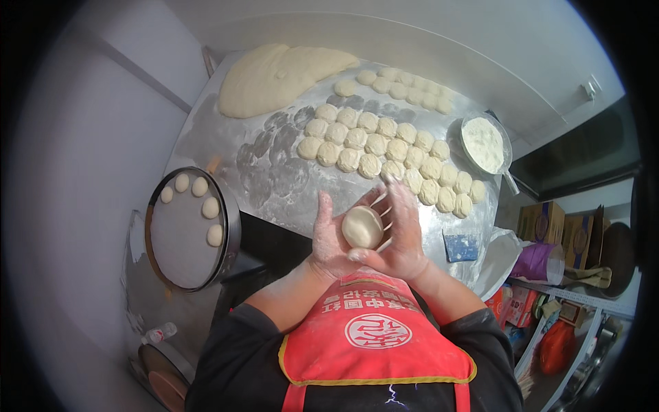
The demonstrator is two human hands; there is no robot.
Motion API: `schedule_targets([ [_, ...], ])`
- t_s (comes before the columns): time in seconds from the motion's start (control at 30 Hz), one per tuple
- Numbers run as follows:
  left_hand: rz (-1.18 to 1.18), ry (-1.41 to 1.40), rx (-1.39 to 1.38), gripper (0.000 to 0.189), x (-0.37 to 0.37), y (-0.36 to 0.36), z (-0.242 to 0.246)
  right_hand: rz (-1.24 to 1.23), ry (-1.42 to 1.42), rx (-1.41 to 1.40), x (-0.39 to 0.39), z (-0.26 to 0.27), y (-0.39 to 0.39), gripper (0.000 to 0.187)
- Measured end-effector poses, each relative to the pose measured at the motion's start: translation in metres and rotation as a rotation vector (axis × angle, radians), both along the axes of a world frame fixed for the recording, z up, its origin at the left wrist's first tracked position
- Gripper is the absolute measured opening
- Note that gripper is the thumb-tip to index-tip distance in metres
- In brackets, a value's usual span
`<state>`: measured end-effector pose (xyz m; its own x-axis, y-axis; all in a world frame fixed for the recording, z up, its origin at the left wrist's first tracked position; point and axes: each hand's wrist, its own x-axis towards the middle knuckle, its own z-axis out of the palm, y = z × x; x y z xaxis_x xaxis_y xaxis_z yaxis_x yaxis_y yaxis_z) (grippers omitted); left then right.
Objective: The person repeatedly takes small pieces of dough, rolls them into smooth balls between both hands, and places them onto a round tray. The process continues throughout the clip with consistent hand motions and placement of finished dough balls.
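A smooth round ball of dough [362, 227] rests between my two floury hands, in front of my red apron. My left hand [332, 242] lies palm up under and beside it, thumb raised. On the ball's right side, my right hand [404, 232] cups it, with the thumb at its lower edge. Beyond my hands, rows of dough pieces [376, 144] sit close together on the floured metal table [221, 139]. A large slab of dough [273, 77] lies at the back left. To the left, a round steamer tray [183, 247] holds several smooth dough balls along its inner edge.
A bowl of flour [483, 143] stands at the table's right end. Nearer me on that side lies a blue dough scraper [461, 247]. Shelves with boxes [540, 221] and bags are at the right. A plastic bottle [160, 333] stands at the lower left. Walls border the table's back and left.
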<state>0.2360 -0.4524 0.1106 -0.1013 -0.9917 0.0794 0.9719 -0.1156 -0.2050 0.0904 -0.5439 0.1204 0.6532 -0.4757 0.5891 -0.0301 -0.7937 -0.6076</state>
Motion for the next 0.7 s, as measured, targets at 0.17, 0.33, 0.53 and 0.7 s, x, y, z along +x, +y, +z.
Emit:
schedule_targets([
  [0.17,0.088,-0.327,0.175,0.12,0.002,-0.007,0.017,0.012,0.02,-0.053,-0.025,-0.019,0.008,0.091],
  [0.33,0.079,-0.295,0.167,0.121,0.006,-0.005,0.022,0.029,-0.052,-0.075,-0.021,-0.018,0.01,0.077],
  [0.53,0.088,-0.325,0.129,0.12,0.015,0.005,0.015,0.044,0.08,0.021,0.002,0.018,-0.003,0.067],
  [0.7,0.144,-0.251,0.39,0.118,0.02,0.02,-0.034,0.226,0.324,0.62,0.014,-0.013,0.007,0.05],
])
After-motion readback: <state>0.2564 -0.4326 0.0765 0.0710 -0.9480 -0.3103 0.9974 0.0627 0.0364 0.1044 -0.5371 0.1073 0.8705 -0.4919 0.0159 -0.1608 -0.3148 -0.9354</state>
